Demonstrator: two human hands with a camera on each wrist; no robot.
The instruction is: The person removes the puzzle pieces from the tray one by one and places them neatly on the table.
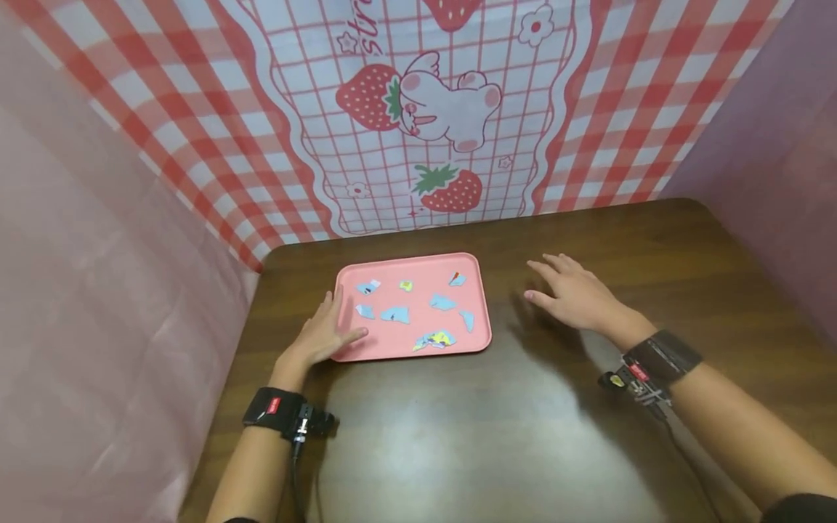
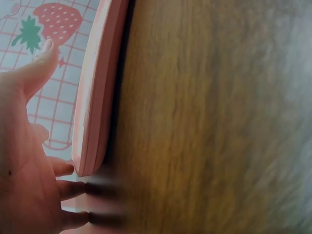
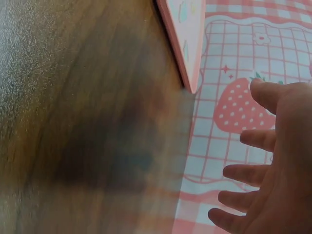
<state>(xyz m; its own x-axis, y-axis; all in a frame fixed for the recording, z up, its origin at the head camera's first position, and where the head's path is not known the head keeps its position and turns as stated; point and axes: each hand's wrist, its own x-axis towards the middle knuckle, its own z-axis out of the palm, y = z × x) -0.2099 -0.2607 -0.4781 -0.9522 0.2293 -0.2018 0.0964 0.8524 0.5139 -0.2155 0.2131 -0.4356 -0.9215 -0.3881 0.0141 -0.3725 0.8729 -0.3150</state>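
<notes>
A shallow pink tray (image 1: 386,340) lies on the wooden table, with several irregular light-blue flat pieces (image 1: 395,314) spread over it. Some pieces carry coloured print; one piece (image 1: 437,340) near the front rim shows yellow and purple. My left hand (image 1: 317,334) is at the tray's left edge, its fingers along the rim and the thumb stretched over the front left corner. From the left wrist, the tray's side (image 2: 95,97) shows between thumb and fingers. To the right of the tray, my right hand (image 1: 578,294) hovers over the table, fingers spread and holding nothing.
Behind the table (image 1: 418,436) hangs a red-and-white checked cloth (image 1: 392,174) with strawberries. Pale pink fabric (image 1: 98,327) lines the left side, and a purple-pink surface (image 1: 765,167) the right. Both wrists wear black straps (image 1: 663,356) with small cameras and cables.
</notes>
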